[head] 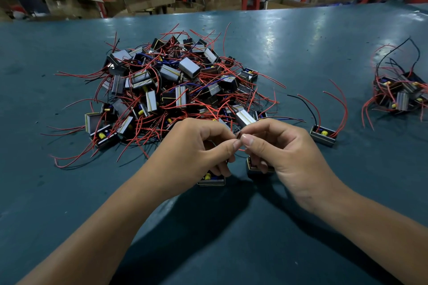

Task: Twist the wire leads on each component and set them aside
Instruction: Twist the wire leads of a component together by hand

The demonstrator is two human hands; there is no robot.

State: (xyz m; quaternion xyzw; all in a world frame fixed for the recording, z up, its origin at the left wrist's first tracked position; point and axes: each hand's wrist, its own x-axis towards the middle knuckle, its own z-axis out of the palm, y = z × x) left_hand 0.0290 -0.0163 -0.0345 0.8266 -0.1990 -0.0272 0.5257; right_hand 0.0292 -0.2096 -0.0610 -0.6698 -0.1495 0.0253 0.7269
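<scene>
Fingertips of your left hand (199, 143) and right hand (278, 146) pinch red wire leads (240, 149) together, just in front of the component pile (176, 85). Two components (212, 179) sit on the tabletop (301, 37) under your hands; finished ones (400, 90) lie far right of the pile.

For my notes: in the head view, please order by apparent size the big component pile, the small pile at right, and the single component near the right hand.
1. Big component pile
2. Small pile, partly cut by the frame edge
3. Single component
</scene>
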